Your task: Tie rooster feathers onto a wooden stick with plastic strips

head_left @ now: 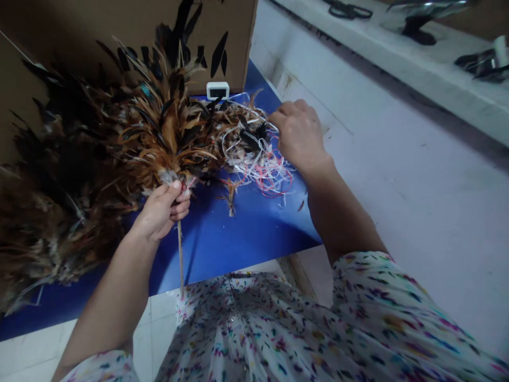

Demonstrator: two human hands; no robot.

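Note:
My left hand point(165, 208) is closed around a feather duster point(169, 132), just below its brown and black feathers. The thin wooden stick of the duster runs down past the table edge toward my shirt. A bit of red and white string shows beside my thumb. Off to the right, my right hand point(299, 130) is at the edge of a tangle of white and pink plastic string point(264, 170). Its fingers are bent together, and a white strand reaches up to the fingertips. Loose feathers point(238, 119) lie among the string.
A large heap of feathers point(59, 212) covers the left of the blue table point(238, 239). Behind stands a cardboard box point(234, 32) with a small white digital device point(218, 90) before it. A white wall point(397, 185) with a ledge, holding scissors point(350, 9), borders the right side.

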